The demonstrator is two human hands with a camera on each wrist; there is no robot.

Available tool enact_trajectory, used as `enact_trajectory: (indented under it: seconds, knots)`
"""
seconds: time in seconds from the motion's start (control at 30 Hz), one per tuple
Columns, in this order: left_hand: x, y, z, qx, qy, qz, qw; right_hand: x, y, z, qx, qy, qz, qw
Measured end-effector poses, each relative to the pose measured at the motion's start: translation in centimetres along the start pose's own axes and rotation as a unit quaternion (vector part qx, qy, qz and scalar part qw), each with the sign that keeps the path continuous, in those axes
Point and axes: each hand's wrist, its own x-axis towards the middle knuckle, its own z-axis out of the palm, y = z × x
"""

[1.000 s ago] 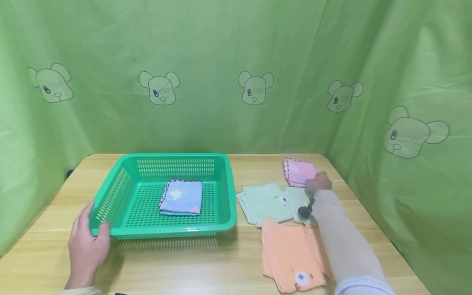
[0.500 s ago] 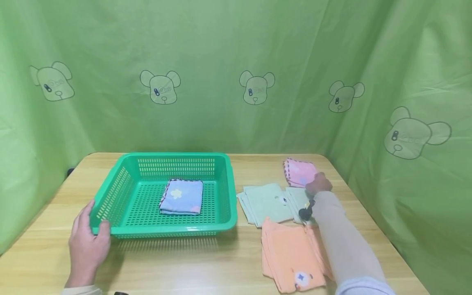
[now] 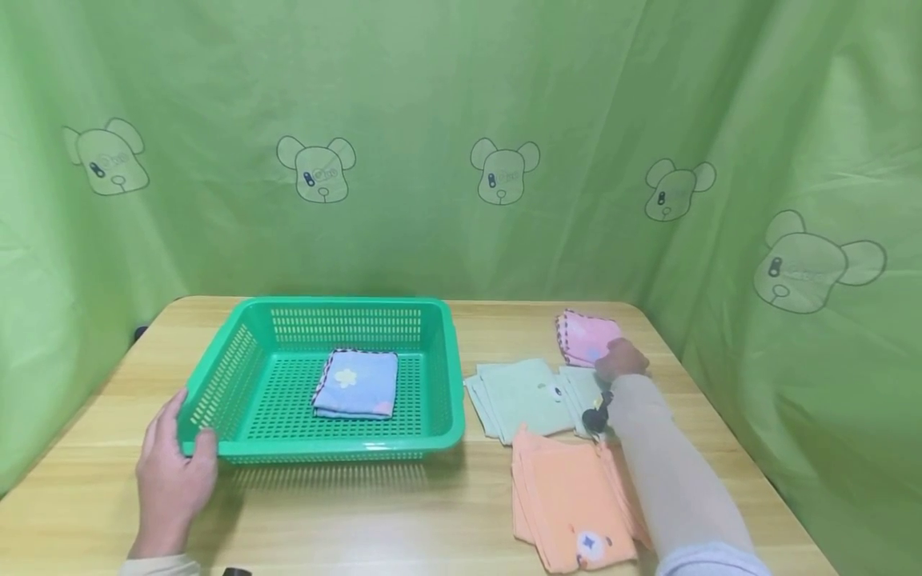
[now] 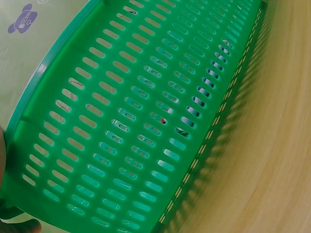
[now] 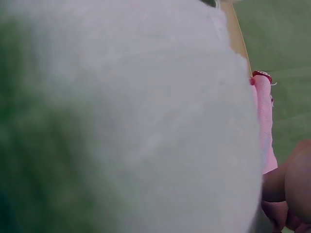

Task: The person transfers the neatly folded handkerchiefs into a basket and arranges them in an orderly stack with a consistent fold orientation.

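Note:
My left hand (image 3: 175, 480) holds the front left corner of a green plastic basket (image 3: 338, 450), thumb at the rim. Inside the basket lies a folded blue towel (image 3: 367, 392) with a flower print. At the table's far right, my right hand (image 3: 622, 360) pinches the near right corner of a folded pink towel (image 3: 582, 334) with a checked edge. The fingers (image 5: 296, 182) and part of that pink towel (image 5: 265, 116) show in the right wrist view; a blurred pale cloth (image 5: 160, 116) covers most of it. The left wrist view shows the basket's slotted side (image 4: 112, 111).
Folded pale green towels (image 3: 515, 396) lie right of the basket, partly under my right forearm. Nearer the front edge are folded orange towels (image 3: 569, 488) with a bear face. A green curtain (image 3: 403, 232) surrounds the wooden table (image 3: 346, 528).
The head view has shifted very slightly. Both hands stay in place, the left at the basket and the right at the pink towel.

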Motion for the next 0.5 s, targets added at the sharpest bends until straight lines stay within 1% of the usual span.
enact_trajectory:
  seconds: [0.1, 0.2, 0.3, 0.37, 0.5]
  knots:
    - [-0.01, 0.09, -0.02, 0.002, -0.002, -0.003, 1.0, 0.06, 0.19, 0.17, -0.001, 0.014, -0.005, 0.9999]
    - [0.0, 0.14, -0.04, 0.003, -0.003, -0.005, 1.0, 0.03, 0.3, 0.22, 0.014, 0.033, -0.013, 0.9993]
    - [0.01, 0.19, -0.03, 0.003, -0.002, -0.005, 1.0, -0.11, 0.38, 0.09, 0.045, 0.047, -0.013, 0.9978]
    - [0.02, 0.22, -0.02, 0.003, -0.002, -0.005, 1.0, -0.2, 0.46, -0.01, 0.075, 0.053, -0.006, 0.9958]
    - [0.02, 0.22, -0.01, 0.003, -0.004, -0.006, 1.0, -0.05, 0.69, -0.13, 0.134, 0.071, 0.007, 0.9884]
